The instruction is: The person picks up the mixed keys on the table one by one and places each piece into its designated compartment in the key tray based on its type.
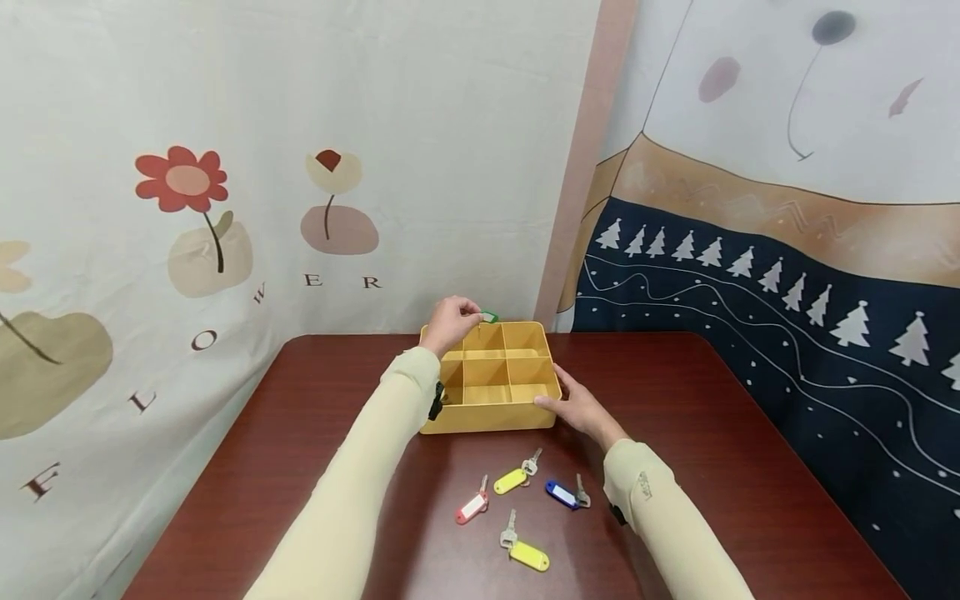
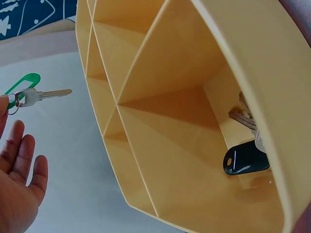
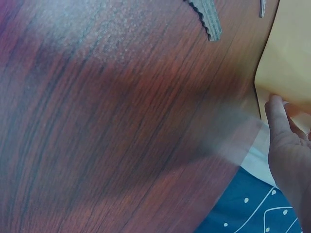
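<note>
My left hand (image 1: pixel 450 323) pinches a green key tag (image 1: pixel 489 317) above the back row of a yellow compartment box (image 1: pixel 491 419). A silver key (image 2: pixel 35 97) hangs by a ring from this tag in the left wrist view. With my right hand (image 1: pixel 581 408) I hold the box at its front right corner, thumb on the front rim and fingers along the side. Inside the front left compartment lies a dark key tag (image 2: pixel 245 158) with keys (image 2: pixel 243 116), partly hidden by the box wall.
On the brown table (image 1: pixel 315 467) before the box lie a red-tagged key (image 1: pixel 472 507), a blue-tagged key (image 1: pixel 562 494) and two yellow-tagged keys, one nearer the box (image 1: pixel 512 481), one nearer me (image 1: pixel 528 556). Printed cloth (image 1: pixel 450 167) hangs behind the table.
</note>
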